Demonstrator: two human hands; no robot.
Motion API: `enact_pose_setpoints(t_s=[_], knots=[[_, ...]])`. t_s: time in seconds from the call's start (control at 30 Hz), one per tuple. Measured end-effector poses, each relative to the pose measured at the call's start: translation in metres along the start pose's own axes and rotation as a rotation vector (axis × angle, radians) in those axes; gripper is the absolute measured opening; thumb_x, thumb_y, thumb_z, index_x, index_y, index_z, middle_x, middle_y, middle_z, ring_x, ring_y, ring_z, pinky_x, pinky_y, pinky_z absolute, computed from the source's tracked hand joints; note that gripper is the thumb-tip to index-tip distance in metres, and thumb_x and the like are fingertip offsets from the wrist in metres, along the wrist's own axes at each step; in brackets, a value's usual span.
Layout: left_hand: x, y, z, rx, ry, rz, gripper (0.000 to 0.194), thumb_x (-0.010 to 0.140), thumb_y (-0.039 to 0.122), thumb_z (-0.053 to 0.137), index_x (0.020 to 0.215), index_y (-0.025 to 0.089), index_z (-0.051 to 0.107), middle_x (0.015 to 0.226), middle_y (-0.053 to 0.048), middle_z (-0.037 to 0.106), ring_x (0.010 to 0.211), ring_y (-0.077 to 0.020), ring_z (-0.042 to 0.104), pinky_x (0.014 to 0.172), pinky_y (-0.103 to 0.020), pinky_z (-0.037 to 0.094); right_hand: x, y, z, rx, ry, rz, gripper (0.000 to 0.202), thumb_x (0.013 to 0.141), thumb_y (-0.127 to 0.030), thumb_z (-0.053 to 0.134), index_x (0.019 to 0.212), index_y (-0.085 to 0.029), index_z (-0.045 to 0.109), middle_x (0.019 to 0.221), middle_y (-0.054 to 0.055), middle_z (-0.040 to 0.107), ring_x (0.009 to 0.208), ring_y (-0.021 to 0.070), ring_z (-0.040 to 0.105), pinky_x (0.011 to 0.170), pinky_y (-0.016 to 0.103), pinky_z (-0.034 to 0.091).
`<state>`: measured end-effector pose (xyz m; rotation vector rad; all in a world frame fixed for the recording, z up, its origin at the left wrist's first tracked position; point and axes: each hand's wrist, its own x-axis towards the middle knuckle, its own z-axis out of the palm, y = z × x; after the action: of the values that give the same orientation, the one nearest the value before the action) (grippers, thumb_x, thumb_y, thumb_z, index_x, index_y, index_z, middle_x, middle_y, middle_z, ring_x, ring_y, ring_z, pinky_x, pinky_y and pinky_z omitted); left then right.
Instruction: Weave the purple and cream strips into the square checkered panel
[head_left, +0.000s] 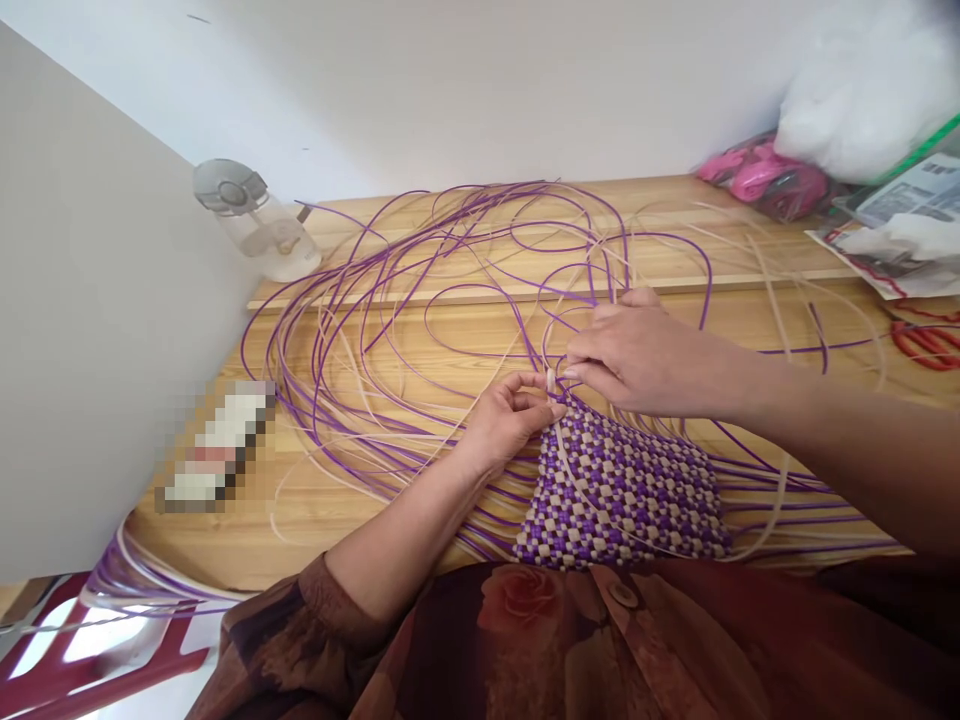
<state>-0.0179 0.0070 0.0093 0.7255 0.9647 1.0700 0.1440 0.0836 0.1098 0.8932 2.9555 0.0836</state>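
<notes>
A purple and cream woven mat [630, 490] lies at the table's near edge, with long loose strands running out from its sides. At its far left corner, my left hand [504, 422] pinches the weave between thumb and fingers. A short cream loop of plastic strip [551, 384] stands up just beside those fingertips. My right hand [637, 350] is closed just above and right of that corner, thumb against the curled fingers, on a thin strip mostly hidden by the fingers. One long cream strand [581, 495] trails across the mat's face.
Loose purple strands [352, 280] loop over the wooden table [225, 545]. A clear bottle [281, 240] with a grey lid leans at the back left, and a blurred-out object [217, 445] lies nearer. Red-handled scissors [926, 345] and bagged pink material [765, 175] are at the right.
</notes>
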Motion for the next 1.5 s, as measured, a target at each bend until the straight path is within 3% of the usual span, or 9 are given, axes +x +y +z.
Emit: enact_pose_setpoints(t_s=[0.2,0.4,0.57,0.67,0.73,0.9,1.13,1.37,1.5], knots=[[0.001,-0.003,0.000,-0.009,-0.031,0.090,0.038,0.061,0.030,0.087,0.079,0.016,0.057,0.066,0.003,0.066,0.055,-0.0075,0.054,0.057,-0.020,0.038,-0.015,-0.015,-0.002,0.025,0.033,0.078,0.026,0.092,-0.025,0.044,0.076,-0.017,0.062,0.069,0.006,0.062,0.069,0.0187,0.049,0.071,0.034,0.022],[0.001,-0.003,0.000,0.002,-0.042,0.070,0.037,0.060,0.031,0.087,0.076,0.015,0.058,0.064,0.002,0.064,0.054,-0.0060,0.052,0.055,-0.019,0.037,-0.003,-0.013,0.006,0.244,-0.140,0.147,0.029,0.094,-0.025,0.035,0.082,-0.017,0.060,0.073,0.004,0.062,0.060,0.0138,0.044,0.060,0.029,0.023],[0.000,-0.002,0.001,0.008,0.000,0.040,0.046,0.060,0.033,0.088,0.094,0.017,0.061,0.064,0.003,0.066,0.051,-0.0071,0.052,0.054,-0.020,0.037,0.014,0.000,0.007,0.392,-0.386,0.102,0.027,0.090,-0.025,0.039,0.073,-0.016,0.059,0.074,0.003,0.062,0.065,0.0138,0.049,0.062,0.028,0.029],[0.000,-0.002,0.002,-0.007,0.012,0.063,0.045,0.057,0.033,0.089,0.087,0.017,0.060,0.068,0.001,0.068,0.056,-0.0093,0.058,0.059,-0.022,0.041,0.013,0.006,0.003,0.586,-0.476,0.083,0.026,0.088,-0.024,0.040,0.071,-0.016,0.058,0.073,0.002,0.060,0.068,0.0136,0.052,0.065,0.027,0.035],[0.000,-0.002,0.002,-0.015,0.015,0.059,0.044,0.056,0.033,0.090,0.082,0.016,0.060,0.070,-0.001,0.069,0.060,-0.0101,0.059,0.062,-0.022,0.043,0.008,0.006,0.002,0.681,-0.483,0.152,0.025,0.088,-0.026,0.041,0.072,-0.016,0.058,0.072,0.002,0.059,0.066,0.0128,0.052,0.062,0.026,0.036],[-0.001,-0.004,0.007,-0.091,0.026,0.046,0.038,0.063,0.040,0.086,0.076,0.015,0.060,0.063,0.004,0.062,0.052,-0.0048,0.048,0.053,-0.019,0.034,-0.005,-0.009,0.016,0.787,-0.282,0.318,0.028,0.090,-0.032,0.043,0.068,-0.017,0.053,0.063,-0.001,0.053,0.056,0.0101,0.047,0.053,0.024,0.032],[-0.002,0.003,0.019,-0.198,0.171,-0.124,0.037,0.056,0.033,0.086,0.069,0.017,0.055,0.054,0.007,0.049,0.041,-0.0037,0.035,0.040,-0.020,0.018,-0.024,-0.024,0.040,1.284,-0.016,0.422,0.027,0.085,-0.033,0.051,0.064,-0.019,0.043,0.058,-0.005,0.037,0.051,0.0077,0.032,0.048,0.024,0.025],[-0.003,0.005,0.025,-0.212,0.186,-0.120,0.034,0.056,0.029,0.085,0.066,0.018,0.055,0.052,0.007,0.051,0.039,-0.0039,0.037,0.040,-0.020,0.024,-0.048,-0.031,0.045,1.238,0.110,0.437,0.036,0.088,-0.035,0.050,0.060,-0.019,0.035,0.058,-0.006,0.029,0.053,0.0076,0.026,0.051,0.025,0.022],[-0.005,0.007,0.023,-0.183,0.140,-0.153,0.034,0.055,0.032,0.086,0.065,0.017,0.057,0.055,0.004,0.056,0.042,-0.0056,0.043,0.042,-0.020,0.028,-0.058,-0.033,0.046,1.071,0.134,0.379,0.037,0.092,-0.034,0.047,0.061,-0.019,0.034,0.059,-0.004,0.030,0.056,0.0091,0.029,0.053,0.025,0.027]])
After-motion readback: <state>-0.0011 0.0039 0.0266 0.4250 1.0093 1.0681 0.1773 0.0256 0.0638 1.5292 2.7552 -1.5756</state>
